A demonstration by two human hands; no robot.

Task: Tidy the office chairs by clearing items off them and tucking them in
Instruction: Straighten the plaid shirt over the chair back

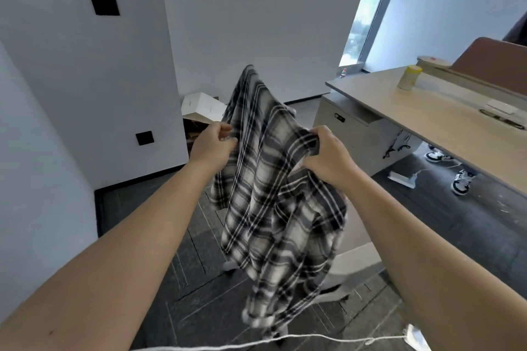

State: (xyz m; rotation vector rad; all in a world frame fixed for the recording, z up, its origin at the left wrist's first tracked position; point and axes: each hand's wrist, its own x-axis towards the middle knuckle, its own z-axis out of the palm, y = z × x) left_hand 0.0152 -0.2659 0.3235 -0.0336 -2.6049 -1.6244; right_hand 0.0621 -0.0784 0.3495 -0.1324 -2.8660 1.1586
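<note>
Both hands, left (212, 142) and right (328, 155), pinch the plaid shirt (273, 194); it hangs lengthwise above the chair (356, 262), bench (427, 111) rightward.

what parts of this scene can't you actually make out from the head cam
- Chair: mostly hidden behind the plaid shirt that the left hand and right hand hold up.
- Yellow-lidded tub on the desk: label too small.
- Second person: cut off by the right edge; only shoes show.
</note>
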